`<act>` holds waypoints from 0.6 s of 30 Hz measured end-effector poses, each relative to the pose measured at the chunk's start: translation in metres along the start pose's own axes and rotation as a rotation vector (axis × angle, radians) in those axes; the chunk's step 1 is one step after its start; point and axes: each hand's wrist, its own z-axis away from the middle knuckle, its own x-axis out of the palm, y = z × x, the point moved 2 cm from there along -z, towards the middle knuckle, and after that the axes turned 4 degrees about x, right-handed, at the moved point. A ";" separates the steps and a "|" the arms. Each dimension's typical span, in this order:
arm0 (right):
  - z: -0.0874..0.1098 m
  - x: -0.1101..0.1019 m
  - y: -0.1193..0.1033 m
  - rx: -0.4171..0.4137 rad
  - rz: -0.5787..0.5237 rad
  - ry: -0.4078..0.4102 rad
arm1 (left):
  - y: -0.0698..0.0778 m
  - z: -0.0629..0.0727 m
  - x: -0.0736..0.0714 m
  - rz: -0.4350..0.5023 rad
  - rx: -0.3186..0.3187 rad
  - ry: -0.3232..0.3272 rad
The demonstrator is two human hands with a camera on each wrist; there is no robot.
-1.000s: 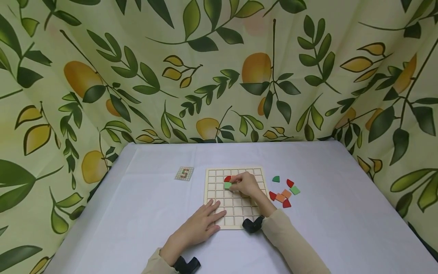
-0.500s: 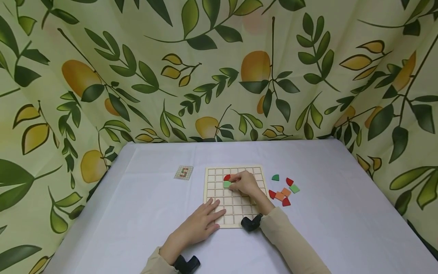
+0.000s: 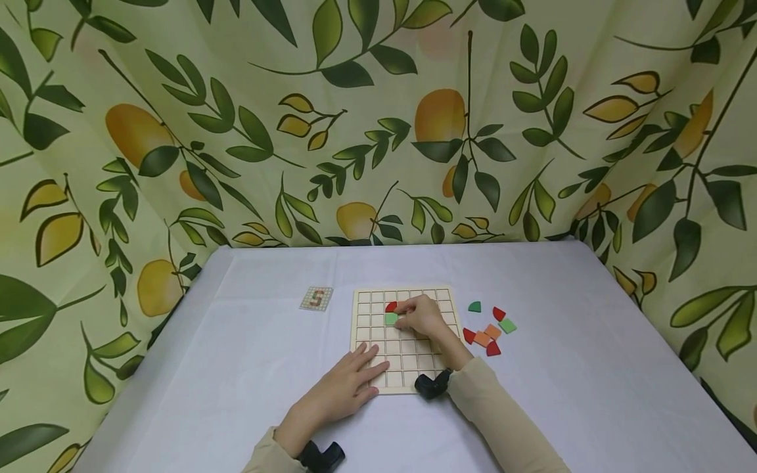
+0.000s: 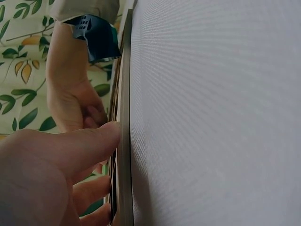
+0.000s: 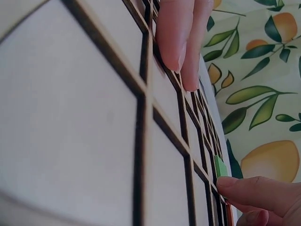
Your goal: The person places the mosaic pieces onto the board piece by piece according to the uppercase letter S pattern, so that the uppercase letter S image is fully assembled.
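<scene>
Have pattern card (image 3: 316, 298) left of board (image 3: 411, 361), toward far edge of worktop (image 3: 236, 341). Got left hand (image 3: 349, 387) resting on board's near-left corner with fingers spread apart. Can see red tile (image 3: 391, 307) toward board's far edge, light-green tile (image 3: 391, 319) just nearer. Got right hand (image 3: 424, 316) at light-green tile with bent fingers; can't tell if clamped on anything. Have loose red, orange and green tiles (image 3: 482, 339) off board's right edge.
</scene>
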 end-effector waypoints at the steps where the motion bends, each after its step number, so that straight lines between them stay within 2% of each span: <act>1: 0.000 0.000 0.000 0.000 -0.002 -0.003 | 0.000 0.000 0.000 -0.004 0.002 0.000; 18: -0.001 -0.002 0.003 -0.017 -0.066 -0.024 | -0.001 0.000 0.001 0.008 0.001 -0.003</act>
